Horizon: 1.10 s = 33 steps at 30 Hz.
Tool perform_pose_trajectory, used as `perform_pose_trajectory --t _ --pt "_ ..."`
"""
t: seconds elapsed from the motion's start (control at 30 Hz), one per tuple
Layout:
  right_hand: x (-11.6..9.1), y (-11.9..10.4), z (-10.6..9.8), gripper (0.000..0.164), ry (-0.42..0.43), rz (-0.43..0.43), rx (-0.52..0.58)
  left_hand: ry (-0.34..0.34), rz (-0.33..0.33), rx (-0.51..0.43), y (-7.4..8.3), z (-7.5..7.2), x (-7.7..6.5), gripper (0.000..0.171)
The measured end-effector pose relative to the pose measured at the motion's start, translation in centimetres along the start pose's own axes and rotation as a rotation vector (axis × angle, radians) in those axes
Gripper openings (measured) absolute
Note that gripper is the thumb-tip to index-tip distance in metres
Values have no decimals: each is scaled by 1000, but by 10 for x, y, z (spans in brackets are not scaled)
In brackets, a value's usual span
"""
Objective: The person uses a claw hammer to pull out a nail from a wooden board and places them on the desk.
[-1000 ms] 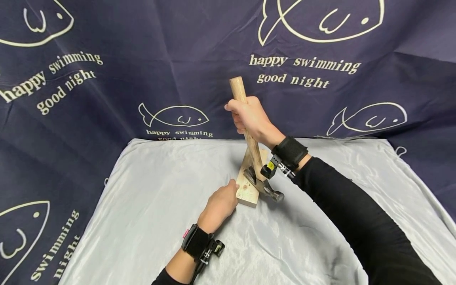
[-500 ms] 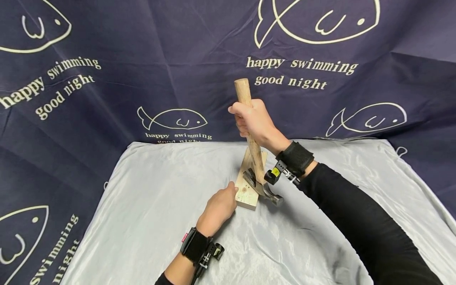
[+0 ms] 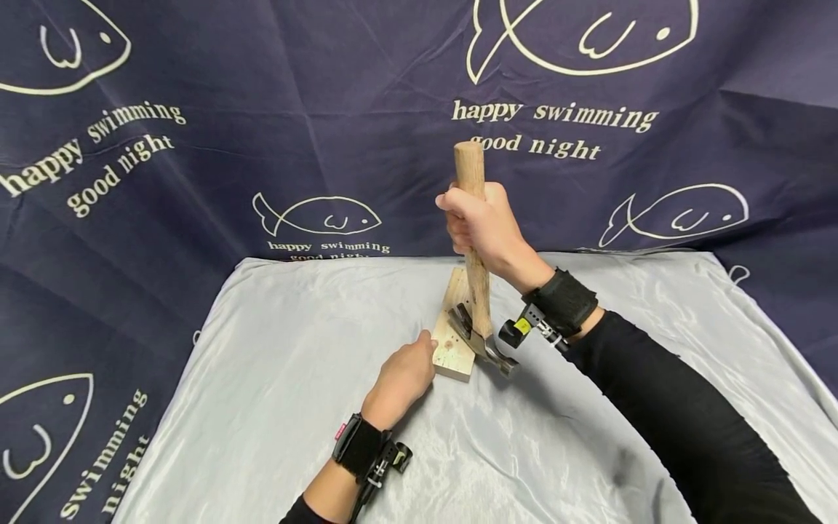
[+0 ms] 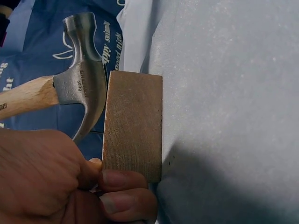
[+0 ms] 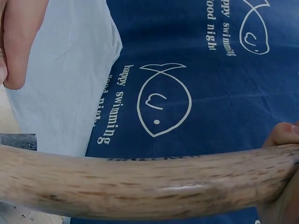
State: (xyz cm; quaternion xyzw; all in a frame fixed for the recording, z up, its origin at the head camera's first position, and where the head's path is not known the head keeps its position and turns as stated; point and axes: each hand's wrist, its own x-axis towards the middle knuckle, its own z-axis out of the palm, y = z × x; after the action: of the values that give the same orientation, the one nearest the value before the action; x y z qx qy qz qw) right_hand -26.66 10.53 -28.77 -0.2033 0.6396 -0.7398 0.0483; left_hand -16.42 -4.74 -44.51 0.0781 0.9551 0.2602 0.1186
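A claw hammer stands with its wooden handle nearly upright and its steel head low over a pale wooden block. My right hand grips the handle partway up, fingers wrapped round it. The claw lies over the block's top, and the striking face juts past its right side. My left hand holds the block's near left edge, thumb on top and fingers against the side. In the left wrist view, a thin dark line shows beside the claw. Small dark holes mark the block's top.
A light grey satin cloth with wrinkles covers the table. Behind it hangs a dark blue curtain printed with white fish and lettering, close behind the hammer's upper end. Each wrist wears a black strap with a small camera.
My right hand has moved rightward, swinging the handle from leaning left to nearly upright, while the hammer head stays at the block. The left hand and the block keep their place.
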Motion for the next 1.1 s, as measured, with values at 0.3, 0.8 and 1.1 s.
perform_pose_trajectory --t 0.3,0.8,1.1 --pt "-12 -2 -4 35 -3 -32 1 10 -2 5 1 3 -1 23" --pt "-28 -5 -10 35 11 -97 34 60 26 14 1 4 -3 23" --pt "-38 -8 -11 34 37 -119 87 92 0 59 1 6 -3 24"
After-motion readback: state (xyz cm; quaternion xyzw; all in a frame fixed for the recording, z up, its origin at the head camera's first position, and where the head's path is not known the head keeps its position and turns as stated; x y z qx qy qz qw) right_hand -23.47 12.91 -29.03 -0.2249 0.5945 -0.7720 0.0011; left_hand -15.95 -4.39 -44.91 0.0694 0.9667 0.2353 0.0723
